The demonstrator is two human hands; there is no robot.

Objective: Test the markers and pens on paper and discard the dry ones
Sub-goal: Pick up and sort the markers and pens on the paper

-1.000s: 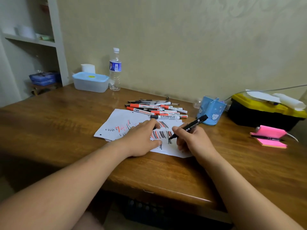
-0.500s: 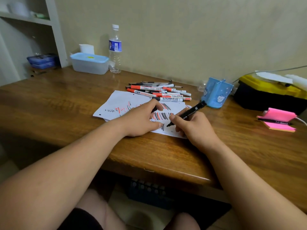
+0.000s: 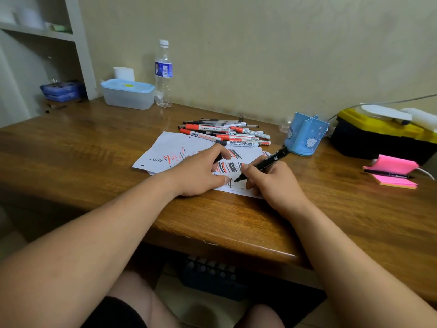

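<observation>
With the right hand [image 3: 272,185] gripping the black marker [image 3: 266,162], tip on the paper [image 3: 170,147] near the counter's [image 3: 94,150] front edge, and the left hand [image 3: 198,172] pinning the sheet while seemingly pinching a dark cap [image 3: 218,158], draw short firm strokes on bare white.

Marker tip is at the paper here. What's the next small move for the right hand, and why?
Probably draw the black marker a short stroke across the paper by its tip. The right hand grips it tip-down at the sheet, the left hand rests on the paper, and a fresh mark would show whether it is dry.
</observation>
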